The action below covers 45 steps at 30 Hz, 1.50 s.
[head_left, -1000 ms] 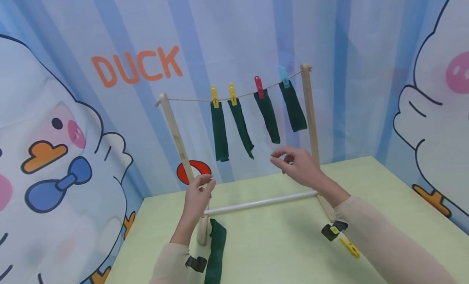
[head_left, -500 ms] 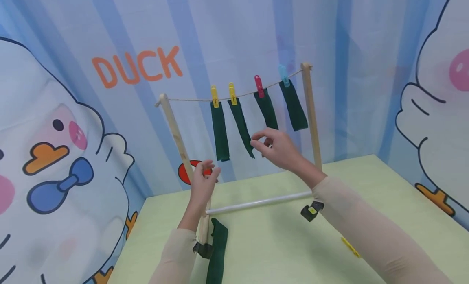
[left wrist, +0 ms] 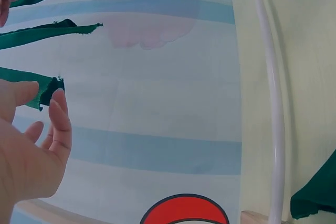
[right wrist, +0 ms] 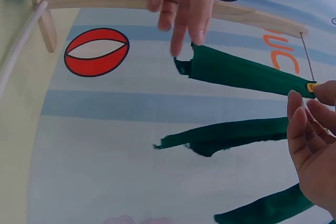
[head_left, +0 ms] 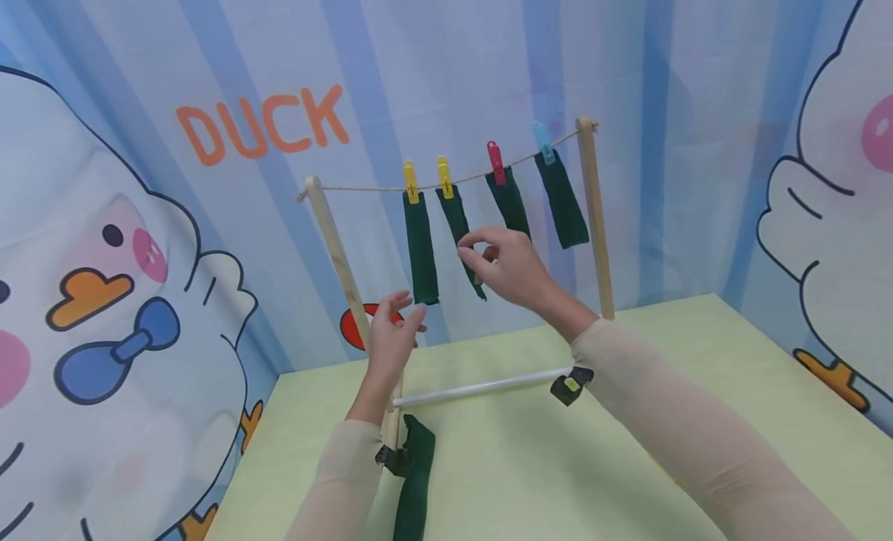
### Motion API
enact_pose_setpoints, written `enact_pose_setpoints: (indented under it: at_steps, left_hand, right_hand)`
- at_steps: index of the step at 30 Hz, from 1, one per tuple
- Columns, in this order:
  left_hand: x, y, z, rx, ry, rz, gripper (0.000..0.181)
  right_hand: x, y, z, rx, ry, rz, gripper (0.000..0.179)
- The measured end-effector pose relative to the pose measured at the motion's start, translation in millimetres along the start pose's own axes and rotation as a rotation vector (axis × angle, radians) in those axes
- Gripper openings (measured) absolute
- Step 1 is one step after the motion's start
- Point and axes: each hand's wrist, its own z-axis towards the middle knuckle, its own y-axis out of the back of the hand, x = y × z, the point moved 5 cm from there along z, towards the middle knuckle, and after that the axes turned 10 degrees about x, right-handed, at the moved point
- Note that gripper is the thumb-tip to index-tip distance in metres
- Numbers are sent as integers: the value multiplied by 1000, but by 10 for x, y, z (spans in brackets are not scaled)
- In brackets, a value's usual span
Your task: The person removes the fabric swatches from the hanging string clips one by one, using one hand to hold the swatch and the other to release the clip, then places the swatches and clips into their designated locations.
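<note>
Dark green cloth strips hang by clothespins from a thin cord strung between two wooden posts. The leftmost strip and its neighbour hang from yellow clothespins; a red clothespin and a light blue one hold the two on the right. My left hand is at the bottom end of the leftmost strip, thumb and fingers apart, with the strip's end between them in the left wrist view. My right hand, fingers bent and holding nothing, overlaps the middle strips in the head view.
Another green strip lies on the pale green table beside my left forearm. A white bar joins the frame's feet low down. The right wooden post rises behind my right forearm. A duck-printed curtain stands behind.
Both hands have risen; the right has also moved left across the hanging strips, and the left has come to the leftmost strip's lower end. My right sleeve now covers the yellow clothespin on the table.
</note>
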Motion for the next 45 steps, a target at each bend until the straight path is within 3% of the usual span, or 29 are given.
enact_pose_setpoints:
  at_steps: [4,9,23,34,39,45]
  left_hand:
    - [17,-77,36,24,16,-61,50]
    - [38,-123,50,40,21,-122,53]
    - [-56,-161,137,45,21,-125,53]
    - [-52,-190,122,81,37,-171,55]
    - [-86,-198,152,102,35,-182,53]
    - [-249,-191,74,116,44,-174,41]
  right_hand:
    - [94,-9,92,4,35,30,23]
    - [236,-46,216,-1,109,-19,29]
    - [508,28,592,-79,205,-97,35]
    - [534,43,796,-89,169,-143,35]
    - [571,45,881,-104,154,-164,44]
    - [654,-27,999,-19,62,-157,53]
